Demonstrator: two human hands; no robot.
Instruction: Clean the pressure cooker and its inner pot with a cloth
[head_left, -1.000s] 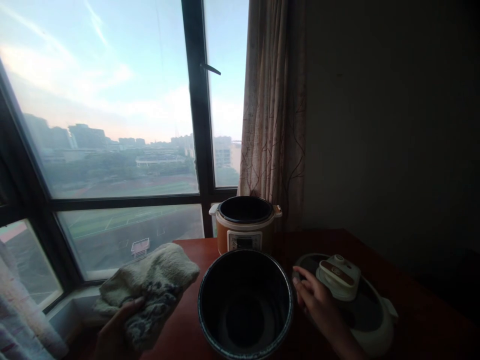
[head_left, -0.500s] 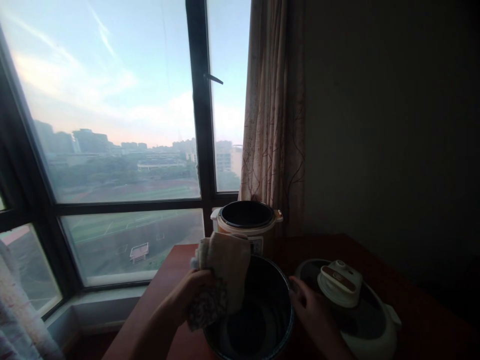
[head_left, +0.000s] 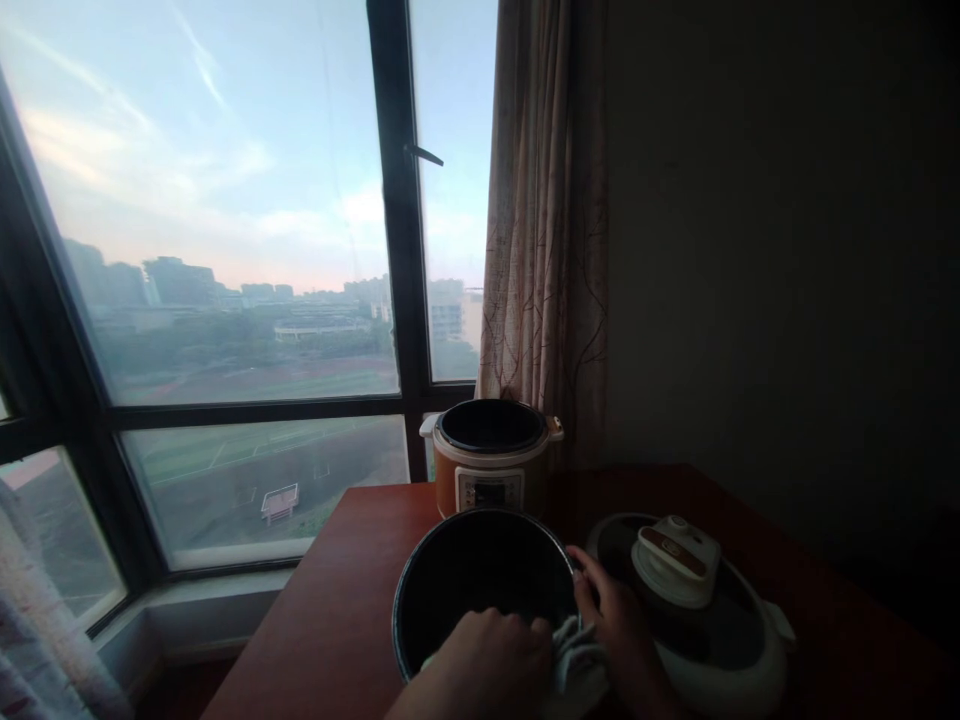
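"Since the pot [head_left: 476,565] has a cloth [head_left: 576,655] bunched at its near right edge, which step would you call this?"

"Wiping, I'd judge. The left hand [head_left: 495,655] is curled over the pot's near side and seems to clasp the cloth, which shows on both sides of it; its fingertips are out of sight"

"And the right hand [head_left: 611,610]?"

"It pinches the pot's rim on the right, with thumb and forefinger at the edge, probably steadying it"

"What does the next move call for?"

"As I read it, a firm hold on that rim while the cloth is worked along the pot's wall, so the pot doesn't slide or tip. Whether the cloth is rubbing inside or only on the rim, I can't tell"

"How does the pot look?"

"Round, deep and dark inside, mouth up, with a thin paler line along the edge. The left hand hides its near part, and the dimness hides any wet or dirt"

"What's around it?"

"The table [head_left: 315,600] spreads out to its left. Right behind it is the cooker [head_left: 450,485], its top open; whether they touch, I can't say. To the pot's right, past the right hand, lies the lid [head_left: 739,630], and well behind the pot hangs a curtain [head_left: 544,230] beside the window [head_left: 247,330]"
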